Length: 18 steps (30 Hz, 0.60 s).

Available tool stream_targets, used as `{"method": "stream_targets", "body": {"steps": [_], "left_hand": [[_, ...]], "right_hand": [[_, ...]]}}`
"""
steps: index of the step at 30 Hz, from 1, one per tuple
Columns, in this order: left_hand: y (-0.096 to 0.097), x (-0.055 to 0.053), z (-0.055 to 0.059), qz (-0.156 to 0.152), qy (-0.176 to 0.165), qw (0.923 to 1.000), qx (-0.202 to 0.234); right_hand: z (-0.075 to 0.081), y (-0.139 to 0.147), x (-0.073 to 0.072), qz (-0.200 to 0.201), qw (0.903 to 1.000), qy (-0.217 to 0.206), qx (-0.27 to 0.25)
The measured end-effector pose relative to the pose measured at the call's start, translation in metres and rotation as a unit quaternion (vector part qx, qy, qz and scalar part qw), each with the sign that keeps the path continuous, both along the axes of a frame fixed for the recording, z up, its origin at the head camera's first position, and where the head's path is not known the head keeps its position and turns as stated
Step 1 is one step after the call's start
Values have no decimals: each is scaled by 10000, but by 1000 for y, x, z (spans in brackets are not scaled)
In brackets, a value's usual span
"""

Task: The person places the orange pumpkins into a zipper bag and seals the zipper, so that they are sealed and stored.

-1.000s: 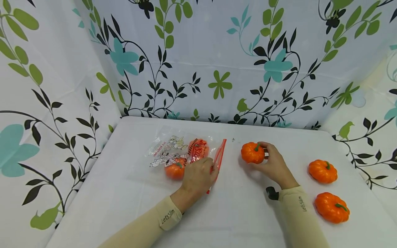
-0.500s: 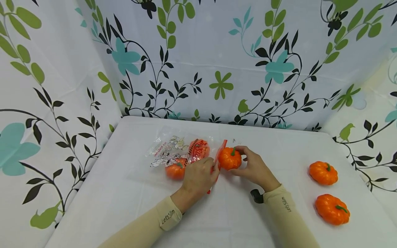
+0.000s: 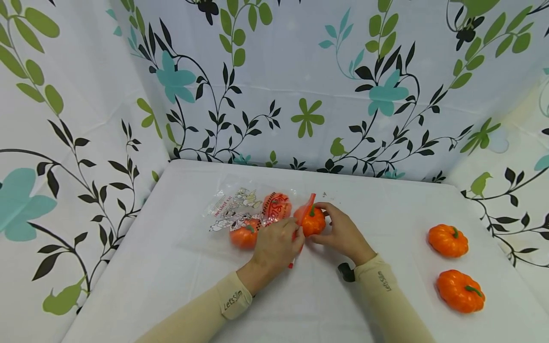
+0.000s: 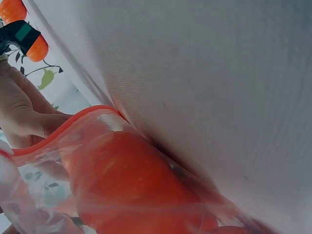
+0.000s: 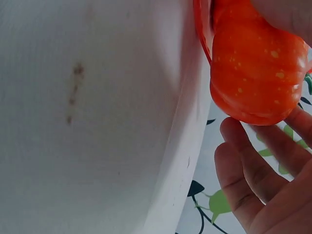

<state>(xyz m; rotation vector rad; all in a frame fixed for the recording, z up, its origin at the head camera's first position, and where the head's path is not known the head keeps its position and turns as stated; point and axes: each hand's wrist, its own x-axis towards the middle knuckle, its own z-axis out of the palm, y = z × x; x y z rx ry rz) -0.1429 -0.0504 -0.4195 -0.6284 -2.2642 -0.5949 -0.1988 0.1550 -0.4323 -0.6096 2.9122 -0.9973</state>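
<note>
A clear zip bag [image 3: 233, 197] with printed cartoon figures and a red edge lies on the table, two orange toy pumpkins inside it. One bagged pumpkin [image 3: 243, 237] shows at the lower left, the other [image 3: 276, 207] under red lettering. My left hand [image 3: 276, 245] grips the bag by its red-edged mouth. At that mouth, my right hand [image 3: 340, 233] holds a third pumpkin [image 3: 315, 223] between thumb and fingers, partly behind the red edge. In the right wrist view this pumpkin [image 5: 258, 68] is speckled yellow, the red edge beside it. Through the plastic, the left wrist view shows orange pumpkin [image 4: 131, 185].
Two more orange pumpkins lie at the table's right, one farther back [image 3: 448, 241] and one nearer [image 3: 461, 291]. A white cloth covers the table [image 3: 171, 267]. Leaf-patterned curtains [image 3: 266, 90] hang behind and at both sides.
My right hand has carried the pumpkin leftward from beside the bag to its mouth, where it sits partly behind the red edge. My left hand keeps its grip in place.
</note>
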Motion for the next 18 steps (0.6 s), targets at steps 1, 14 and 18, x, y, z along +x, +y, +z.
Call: {"method": "stream_targets", "body": {"steps": [1, 14, 18], "left_hand": [[0, 0, 0, -5, 13, 10000, -2], [-1, 1, -1, -200, -93, 9998, -37], [-1, 2, 0, -236, -11, 9997, -41]], "right_hand": [[0, -1, 0, -15, 10000, 18, 31], [-5, -12, 0, -407, 9986, 273, 221], [-5, -18, 1, -527, 9984, 197, 61]]}}
